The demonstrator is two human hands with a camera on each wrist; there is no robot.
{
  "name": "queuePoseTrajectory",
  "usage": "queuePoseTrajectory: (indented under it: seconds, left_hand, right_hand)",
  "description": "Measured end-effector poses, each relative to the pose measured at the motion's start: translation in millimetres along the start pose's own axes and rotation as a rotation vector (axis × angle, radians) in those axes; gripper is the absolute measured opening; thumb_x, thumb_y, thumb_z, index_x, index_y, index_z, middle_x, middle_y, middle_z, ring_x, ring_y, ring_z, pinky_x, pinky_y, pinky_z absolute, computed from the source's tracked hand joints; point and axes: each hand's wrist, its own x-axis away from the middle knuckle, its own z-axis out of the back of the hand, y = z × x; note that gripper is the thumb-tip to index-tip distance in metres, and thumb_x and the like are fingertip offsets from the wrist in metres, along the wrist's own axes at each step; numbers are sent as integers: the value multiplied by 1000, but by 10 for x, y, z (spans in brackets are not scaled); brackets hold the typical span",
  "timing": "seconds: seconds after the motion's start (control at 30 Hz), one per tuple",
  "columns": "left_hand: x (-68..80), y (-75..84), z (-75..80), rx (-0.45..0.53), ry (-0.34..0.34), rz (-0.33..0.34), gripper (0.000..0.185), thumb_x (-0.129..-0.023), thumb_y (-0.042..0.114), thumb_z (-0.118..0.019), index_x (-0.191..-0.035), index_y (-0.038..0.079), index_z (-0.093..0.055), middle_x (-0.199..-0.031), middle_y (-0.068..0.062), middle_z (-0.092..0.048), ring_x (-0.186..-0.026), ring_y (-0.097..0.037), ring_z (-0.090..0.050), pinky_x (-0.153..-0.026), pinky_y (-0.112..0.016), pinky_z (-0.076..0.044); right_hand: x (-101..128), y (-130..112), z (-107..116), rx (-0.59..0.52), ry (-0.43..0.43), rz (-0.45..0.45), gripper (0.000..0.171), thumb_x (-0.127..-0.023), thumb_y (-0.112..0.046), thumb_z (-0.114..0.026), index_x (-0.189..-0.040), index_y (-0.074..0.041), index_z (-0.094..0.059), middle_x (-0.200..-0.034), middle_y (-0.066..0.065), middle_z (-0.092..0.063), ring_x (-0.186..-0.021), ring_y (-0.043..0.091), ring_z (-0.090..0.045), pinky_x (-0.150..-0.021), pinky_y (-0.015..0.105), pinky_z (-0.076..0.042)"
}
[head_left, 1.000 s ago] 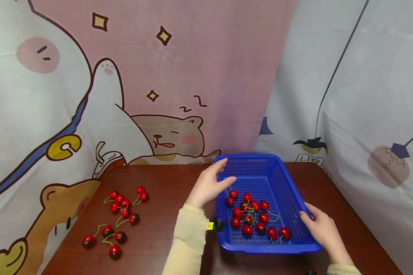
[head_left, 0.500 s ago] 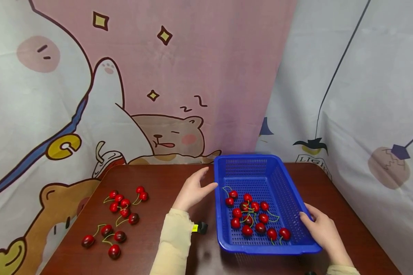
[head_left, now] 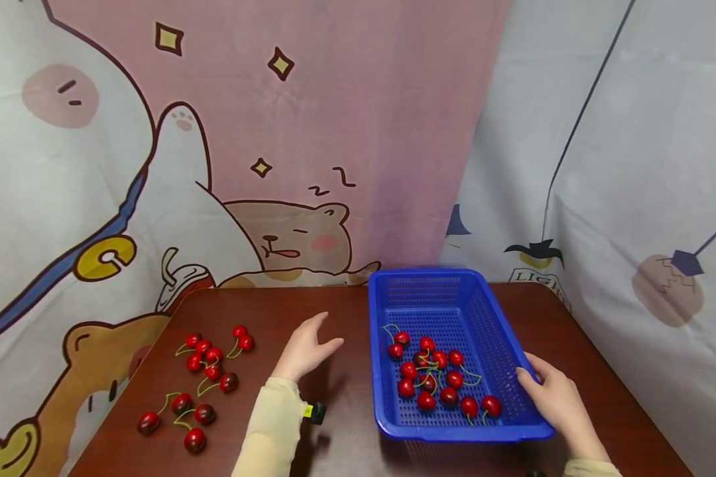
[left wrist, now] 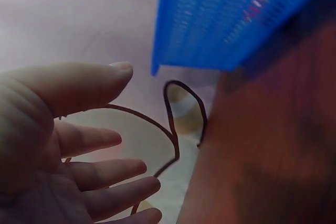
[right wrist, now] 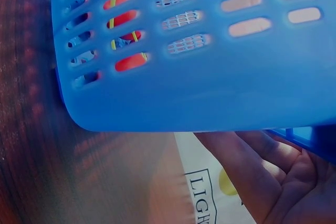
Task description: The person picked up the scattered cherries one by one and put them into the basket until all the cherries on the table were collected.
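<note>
A blue plastic basket (head_left: 509, 317) with slotted walls stands on the right half of the table. Several red cherries (head_left: 426, 401) with green stems lie in its near part. My right hand (head_left: 563, 401) grips the basket's right rim, thumb over the top; in the right wrist view its fingers are partly hidden by the basket wall. My left hand (head_left: 303, 349) hovers over the table, apart from the basket's left side, with nothing in it. In the left wrist view its fingers (left wrist: 113, 174) are spread and relaxed. Several more cherries (head_left: 229, 382) lie loose on the left of the table.
The brown wooden table (head_left: 334, 424) ends at a printed cloth backdrop (head_left: 394, 132) behind and at both sides. A small black device with a yellow tag (head_left: 316, 412) sits at the left wrist.
My left hand has moved left, from over the basket's left rim to above the bare table. The right hand keeps its grip on the rim. The cherries look unchanged.
</note>
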Motion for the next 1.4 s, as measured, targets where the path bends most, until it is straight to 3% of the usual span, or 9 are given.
queuePoseTrajectory:
  seconds: [0.3, 0.8, 1.13, 1.4]
  left_hand:
    - [134, -327, 222, -205, 29, 8, 67, -87, 25, -77, -140, -5, -49, -139, -25, -52, -128, -42, -49, -105, -56, -38]
    - [554, -921, 921, -448, 140, 65, 65, -80, 18, -80, -131, -10, -54, -128, -34, -54, -115, -51, -53, -94, -63, -43]
    - [699, -1205, 1215, -517, 108, 84, 60, -78, 15, -81, -126, -11, -56, -126, -36, -54, -113, -54, -53, -87, -65, -45]
    - [735, -1343, 1266, -549, 53, 121, 47, -77, 9, -81, -117, -8, -63, -116, -33, -61, -108, -50, -57, -86, -62, -47]
  right_hand:
    - [6, -12, -22, -3, 8, 12, 54, -99, -25, -56, -139, 9, -47, -106, 30, -66, -75, 26, -69, -65, 40, -56]
    - [9, -14, -24, -7, 2, 3, 53, -99, -25, -55, -140, 8, -46, -107, 30, -66, -76, 27, -69, -65, 40, -56]
    - [2, 8, -11, 0, -11, 6, 54, -100, -26, -56, -140, 8, -46, -109, 30, -66, -76, 26, -69, -65, 40, -56]
    - [-11, 23, -4, 6, -12, 1, 54, -100, -27, -56, -141, 8, -46, -109, 30, -66, -77, 26, -69, -67, 41, -56]
